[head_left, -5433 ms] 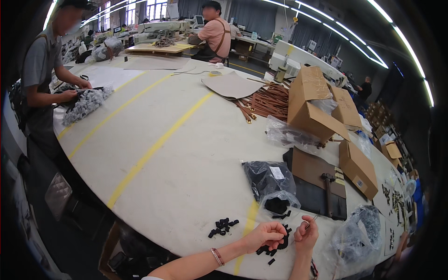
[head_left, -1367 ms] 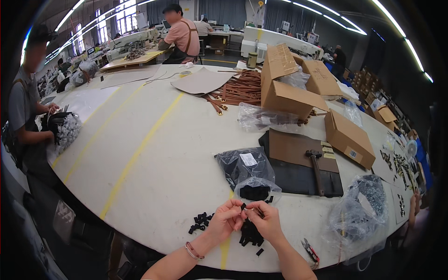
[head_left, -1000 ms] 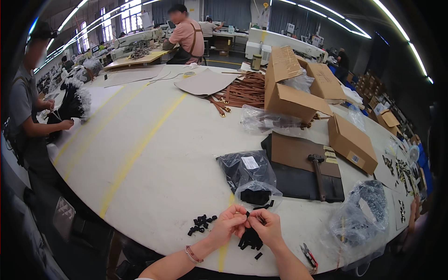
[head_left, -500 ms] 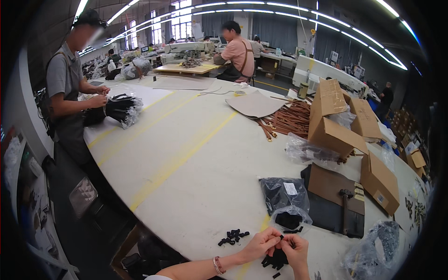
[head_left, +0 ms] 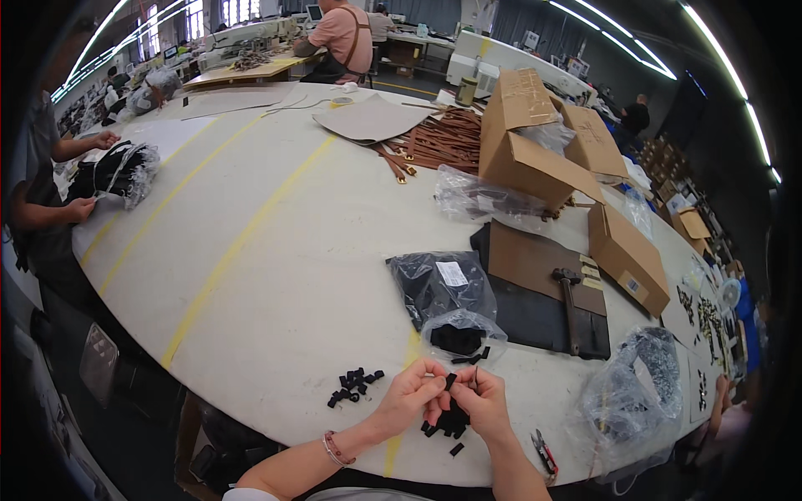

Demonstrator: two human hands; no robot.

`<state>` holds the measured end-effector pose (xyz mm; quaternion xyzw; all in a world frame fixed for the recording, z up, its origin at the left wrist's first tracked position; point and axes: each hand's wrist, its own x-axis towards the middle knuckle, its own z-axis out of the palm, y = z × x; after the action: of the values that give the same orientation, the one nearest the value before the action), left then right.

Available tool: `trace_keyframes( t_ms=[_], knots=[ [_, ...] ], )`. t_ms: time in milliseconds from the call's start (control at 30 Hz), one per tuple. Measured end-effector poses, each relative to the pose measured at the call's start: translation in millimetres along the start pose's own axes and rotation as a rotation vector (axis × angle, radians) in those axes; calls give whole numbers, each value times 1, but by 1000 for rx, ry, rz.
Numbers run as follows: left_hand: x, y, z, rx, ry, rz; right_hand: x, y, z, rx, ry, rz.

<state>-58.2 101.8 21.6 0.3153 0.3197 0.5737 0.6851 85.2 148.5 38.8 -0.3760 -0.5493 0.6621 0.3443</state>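
Above the near edge of the table, my left hand point(head_left: 414, 392) pinches a small black strip point(head_left: 451, 381) between thumb and fingers. My right hand point(head_left: 483, 402) is closed on the other side of the same piece, its thumb and fingertips pressed together. Below my hands lies a heap of similar black pieces point(head_left: 452, 421), partly hidden by them. A second small pile of black loops point(head_left: 354, 385) sits to the left of my left hand. Just beyond my hands, a clear plastic bag point(head_left: 464, 331) stands open with more black pieces in it.
A hammer point(head_left: 569, 309) rests on a dark board behind my right hand. Red-handled snips point(head_left: 545, 455) lie at the near edge. Crumpled plastic point(head_left: 631, 392), cardboard boxes point(head_left: 535, 159) and brown straps point(head_left: 451, 138) fill the right side. A co-worker handles a black bundle point(head_left: 113, 174) at far left.
My view has turned right and down, so the table contents appear shifted left and up. My hands still hold the small piece together, and it now shows more plainly between the fingers.
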Motion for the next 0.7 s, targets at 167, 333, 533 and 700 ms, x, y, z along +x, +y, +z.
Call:
trace_keyframes(
  t_ms=[167,333,533,700],
  knots=[
    [0,-3,2,26,66,26,0,2,-5,94,1,47],
    [-3,-10,8,246,191,181,-3,16,-6,-88,68,-61],
    [-1,-15,5,1208,240,830,-7,14,4,-456,188,-409],
    [-2,-15,-1,1308,260,930,-4,19,3,-456,189,-358]
  ],
)
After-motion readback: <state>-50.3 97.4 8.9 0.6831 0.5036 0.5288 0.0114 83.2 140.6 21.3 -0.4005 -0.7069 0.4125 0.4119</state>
